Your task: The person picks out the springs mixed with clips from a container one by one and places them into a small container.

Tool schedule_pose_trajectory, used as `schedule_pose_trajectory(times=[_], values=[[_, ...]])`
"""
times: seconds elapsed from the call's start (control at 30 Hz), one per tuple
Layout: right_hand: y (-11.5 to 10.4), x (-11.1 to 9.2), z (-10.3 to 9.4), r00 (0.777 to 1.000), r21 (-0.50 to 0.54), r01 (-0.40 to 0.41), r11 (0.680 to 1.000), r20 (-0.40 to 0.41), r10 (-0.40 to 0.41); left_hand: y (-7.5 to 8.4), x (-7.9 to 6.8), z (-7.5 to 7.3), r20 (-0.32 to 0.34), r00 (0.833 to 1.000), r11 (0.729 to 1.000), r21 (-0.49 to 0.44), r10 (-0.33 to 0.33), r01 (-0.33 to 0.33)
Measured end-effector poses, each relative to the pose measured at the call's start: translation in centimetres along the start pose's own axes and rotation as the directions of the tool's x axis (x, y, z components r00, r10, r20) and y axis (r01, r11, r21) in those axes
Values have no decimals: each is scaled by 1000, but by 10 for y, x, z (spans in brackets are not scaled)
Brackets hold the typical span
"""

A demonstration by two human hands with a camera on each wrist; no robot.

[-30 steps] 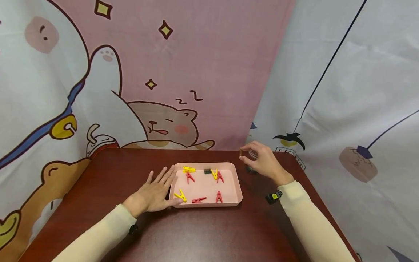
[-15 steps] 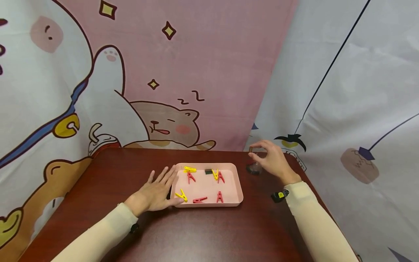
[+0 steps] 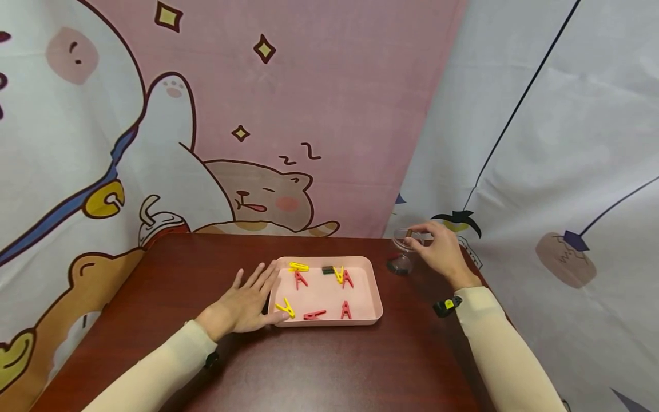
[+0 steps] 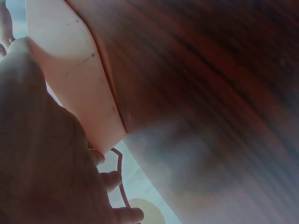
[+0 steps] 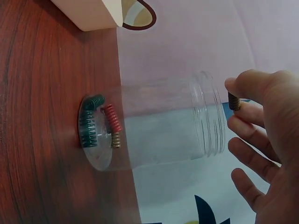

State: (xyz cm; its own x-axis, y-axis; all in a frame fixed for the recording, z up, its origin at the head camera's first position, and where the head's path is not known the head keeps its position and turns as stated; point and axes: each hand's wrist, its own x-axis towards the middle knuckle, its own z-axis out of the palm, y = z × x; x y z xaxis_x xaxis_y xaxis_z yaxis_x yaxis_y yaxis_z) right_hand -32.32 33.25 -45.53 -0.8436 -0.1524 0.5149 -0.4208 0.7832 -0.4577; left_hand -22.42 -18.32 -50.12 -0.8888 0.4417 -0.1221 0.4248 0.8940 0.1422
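Observation:
Between thumb and index finger my right hand (image 3: 441, 252) pinches a small brown coil spring (image 5: 234, 102). It holds the spring just above the mouth of a clear, upright jar (image 5: 161, 126). Green springs (image 5: 90, 128), a red spring (image 5: 112, 118) and a brown spring (image 5: 116, 140) lie at the jar's bottom. With fingers spread, my left hand (image 3: 241, 303) rests on the left side of a pink tray (image 3: 314, 294). Inside the tray are red clothespins (image 3: 345, 310), yellow clothespins (image 3: 298, 267) and a dark green spring (image 3: 328, 270).
The dark red-brown wooden table (image 3: 329, 366) runs back to a cartoon-printed curtain (image 3: 334, 114). Its right edge lies close to the jar and the right arm. Another part of the curtain (image 3: 566, 143) hangs at the right.
My right hand has moved right, from beside the jar to over its mouth, carrying the brown spring. The left hand and the tray have stayed in place.

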Motion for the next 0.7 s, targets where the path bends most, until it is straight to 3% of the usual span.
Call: schedule_pose_trajectory(times=[0.7], values=[[11,-2,-3,990,21,-125,992,75,123,2,0,0,12,1000,1000,3,-12,12]])
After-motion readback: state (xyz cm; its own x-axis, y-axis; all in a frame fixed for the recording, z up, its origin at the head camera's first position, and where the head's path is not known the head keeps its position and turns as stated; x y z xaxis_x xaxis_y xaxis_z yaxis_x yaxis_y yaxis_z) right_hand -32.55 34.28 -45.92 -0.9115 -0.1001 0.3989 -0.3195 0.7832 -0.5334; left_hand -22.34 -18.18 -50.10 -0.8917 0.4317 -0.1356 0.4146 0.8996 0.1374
